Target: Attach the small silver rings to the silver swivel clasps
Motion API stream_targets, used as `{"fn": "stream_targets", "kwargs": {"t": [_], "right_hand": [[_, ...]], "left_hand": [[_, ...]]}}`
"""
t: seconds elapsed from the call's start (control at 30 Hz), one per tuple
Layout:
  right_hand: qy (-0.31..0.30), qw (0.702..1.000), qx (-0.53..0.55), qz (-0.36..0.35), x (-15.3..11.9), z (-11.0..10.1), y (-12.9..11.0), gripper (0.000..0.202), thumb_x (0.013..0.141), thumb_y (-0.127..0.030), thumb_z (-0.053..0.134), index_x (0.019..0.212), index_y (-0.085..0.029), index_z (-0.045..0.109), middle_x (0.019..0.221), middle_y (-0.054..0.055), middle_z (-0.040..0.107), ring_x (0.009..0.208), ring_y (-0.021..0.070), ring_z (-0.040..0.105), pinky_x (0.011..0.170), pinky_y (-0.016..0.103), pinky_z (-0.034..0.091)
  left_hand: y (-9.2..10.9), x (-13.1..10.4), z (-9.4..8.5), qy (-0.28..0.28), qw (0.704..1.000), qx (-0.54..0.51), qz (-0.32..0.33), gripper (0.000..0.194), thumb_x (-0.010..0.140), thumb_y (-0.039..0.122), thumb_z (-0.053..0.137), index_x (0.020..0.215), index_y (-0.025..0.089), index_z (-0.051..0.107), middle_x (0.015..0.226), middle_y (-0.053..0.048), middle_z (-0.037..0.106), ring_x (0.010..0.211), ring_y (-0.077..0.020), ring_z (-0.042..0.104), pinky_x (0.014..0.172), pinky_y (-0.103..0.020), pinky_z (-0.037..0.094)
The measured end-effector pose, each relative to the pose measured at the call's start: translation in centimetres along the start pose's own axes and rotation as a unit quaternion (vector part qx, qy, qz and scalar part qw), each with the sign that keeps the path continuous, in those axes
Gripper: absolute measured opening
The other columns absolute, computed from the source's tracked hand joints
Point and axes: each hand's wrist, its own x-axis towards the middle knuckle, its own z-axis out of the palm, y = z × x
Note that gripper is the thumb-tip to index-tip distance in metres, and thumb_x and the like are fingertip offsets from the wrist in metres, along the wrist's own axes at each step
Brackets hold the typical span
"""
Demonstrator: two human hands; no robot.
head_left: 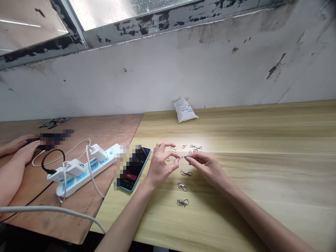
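My left hand (pixel 160 165) pinches a small metal ring (pixel 181 157) between thumb and index finger, its other fingers curled loosely above. Against that ring, the fingertips of my right hand (pixel 210 168) grip a silver lobster clasp (pixel 185 157), mostly hidden by the fingers. Whether ring and clasp are linked, I cannot tell. Below my hands, three silver clasps lie in a column: a near one (pixel 182 202), a middle one (pixel 182 186) and an upper one (pixel 186 173). Behind my fingers is a loose group of clasps (pixel 195 147). A few thin rings (pixel 168 159) lie beside my left fingers.
A phone (pixel 136 169) lies left of my left hand. Further left, a white power strip (pixel 89 171) with chargers and cables rests on a brown table (pixel 86 217). Another person's hands (pixel 27 148) are at the far left. A white packet (pixel 184 110) leans near the wall.
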Motion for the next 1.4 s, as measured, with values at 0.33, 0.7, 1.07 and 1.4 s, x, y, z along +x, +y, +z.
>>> {"fn": "stream_targets", "kwargs": {"t": [0.33,0.7,1.07,1.4], "right_hand": [[0.026,0.928,-0.301,-0.216,-0.2,0.0,1.3,0.030,0.097,-0.024,0.044,0.099,-0.025,0.074,0.072,0.003,0.066,0.059,0.0117,0.053,0.053,0.024,0.035],[-0.075,0.997,-0.016,-0.014,0.0,0.4,0.1,0.035,0.095,-0.045,0.048,0.085,-0.019,0.069,0.075,0.003,0.060,0.061,0.0125,0.049,0.054,0.025,0.039],[0.043,0.937,-0.270,-0.217,0.0,-0.2,1.2,0.021,0.097,-0.023,0.046,0.089,-0.018,0.064,0.073,0.002,0.063,0.053,0.0090,0.049,0.051,0.022,0.035],[0.015,0.927,-0.298,-0.227,-0.3,0.1,0.9,0.023,0.097,-0.021,0.044,0.089,-0.018,0.065,0.072,0.002,0.068,0.054,0.0101,0.055,0.052,0.023,0.037]], "left_hand": [[-0.2,-0.1,-0.1,0.020,0.999,0.031,-0.023,0.010,0.082,0.015,0.065,0.082,0.024,0.070,0.114,-0.003,0.062,0.114,-0.0234,0.049,0.100,-0.041,0.038],[0.3,-0.1,0.2,0.022,0.999,-0.007,0.034,0.008,0.083,0.016,0.065,0.082,0.023,0.070,0.110,-0.005,0.063,0.115,-0.0234,0.050,0.102,-0.041,0.039],[-0.3,-0.4,0.6,-0.085,0.995,0.048,-0.010,0.009,0.084,0.017,0.062,0.079,0.022,0.067,0.122,-0.003,0.061,0.126,-0.0253,0.045,0.103,-0.045,0.037],[-2.0,-0.4,0.5,-0.137,0.976,0.166,0.018,0.013,0.089,0.020,0.059,0.086,0.023,0.071,0.120,-0.005,0.062,0.118,-0.0252,0.050,0.096,-0.045,0.041]]}}
